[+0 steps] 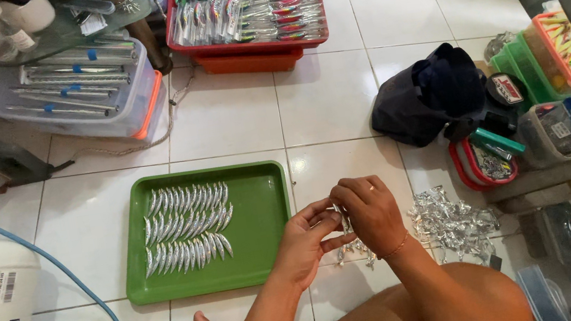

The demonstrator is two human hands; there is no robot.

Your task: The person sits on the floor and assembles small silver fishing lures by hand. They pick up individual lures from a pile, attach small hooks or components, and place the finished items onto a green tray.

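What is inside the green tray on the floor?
The green tray holds three neat rows of small silver fish-shaped lures on its left half. The right half shows bare; nothing covers it.

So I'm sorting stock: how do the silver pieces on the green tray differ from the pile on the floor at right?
The tray pieces lie flat in neat rows; the floor pile is a loose, tangled heap. Tray pieces rest on the green tray, the pile on bare tile. Both are shiny silver.

Lure bodies (186, 228) in rows on tray (269, 250), loose pile (453, 222) to its right, bag (431, 97) behind pile.
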